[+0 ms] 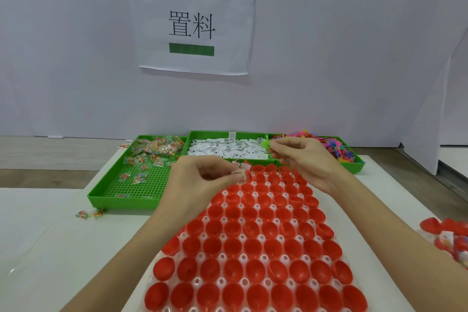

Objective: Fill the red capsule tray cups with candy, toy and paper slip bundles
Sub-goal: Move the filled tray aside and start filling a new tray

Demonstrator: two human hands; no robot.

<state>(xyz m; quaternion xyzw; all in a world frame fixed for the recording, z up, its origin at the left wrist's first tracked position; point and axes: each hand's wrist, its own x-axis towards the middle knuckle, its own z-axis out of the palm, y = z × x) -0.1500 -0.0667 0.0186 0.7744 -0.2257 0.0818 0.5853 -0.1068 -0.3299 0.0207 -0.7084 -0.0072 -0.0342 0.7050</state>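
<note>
Left hand (pixel 202 177) hovers over the far left corner of the red capsule tray (pixel 253 248), fingertips pinched on a small bundle: a white paper slip (pixel 245 166) and a clear candy packet (pixel 241 175) held together. Right hand (pixel 301 159) is raised just beyond the tray's far edge, thumb and forefinger pinching a green plastic toy (pixel 265 145). The two hands are near each other but not touching; toy and slip-candy pair are not yet joined.

Progress, judged from the tray: every cup I can see into looks empty, red bowls with nothing resting in them. The far rows are partly hidden behind the hands, so contents there cannot be told. Estimate: filling is at or near its start, with almost the whole grid left. The bundle in hand lies just above the far-row cups, so the nearest target is directly below the left fingertips.

Supplies on the bench (pixel 63 248), beyond the tray, largest first: the candy bin (pixel 121 195), about half bare floor; the slip bin (pixel 228 149), well stocked; the toy bin (pixel 354 164), heaped with mixed colours. Loose red capsule halves (pixel 445 233) sit at the right edge. Two stray candy packets (pixel 88 214) lie on the bench by the candy bin's near corner.
</note>
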